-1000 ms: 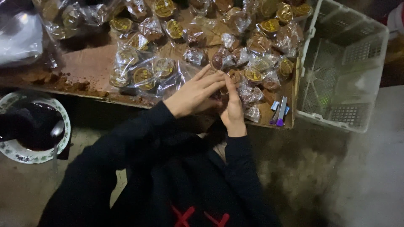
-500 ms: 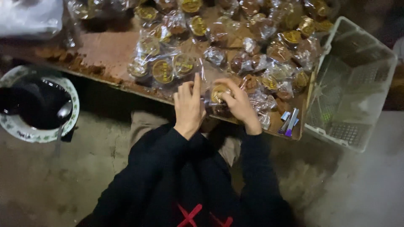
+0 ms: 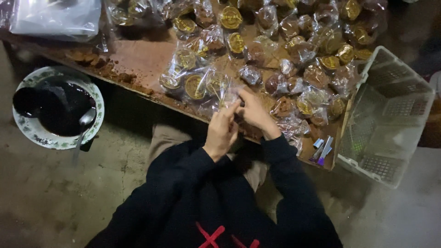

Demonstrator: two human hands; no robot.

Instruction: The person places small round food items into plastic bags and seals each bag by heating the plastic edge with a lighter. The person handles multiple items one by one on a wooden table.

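Your left hand [image 3: 223, 131] and right hand [image 3: 255, 115] meet at the near edge of the bench [image 3: 138, 59], fingertips pinched together on the crinkled top of a small clear packet [image 3: 229, 97], so both grips are closed on that one packet, which sits just in front of you among its neighbours. Judging by the spread, much of the work looks done: the bench is crowded with wrapped cakes [image 3: 285, 50], many already carrying a round gold sticker [image 3: 230, 17], while a few packets near your hands (their tops look loose, though the plastic is hard to read) seem to be waiting. The white plastic crate [image 3: 390, 119] off the right end of the bench shows nothing inside it, so nothing appears to have been moved there. A bowl [image 3: 28, 128] of dark filling with a spoon [image 3: 83, 124] in it sits on the floor to your left, and a couple of small lighters [image 3: 321, 149] lie at the near right corner of the bench. A stack of clear bags [image 3: 55, 16] rests at the far left. Compared with half a second ago, your left hand has turned from lying flat with fingers stretched over the packets to curling in toward the right, and the two hands now work closer together on the packet's top; the view has also drifted slightly leftward.
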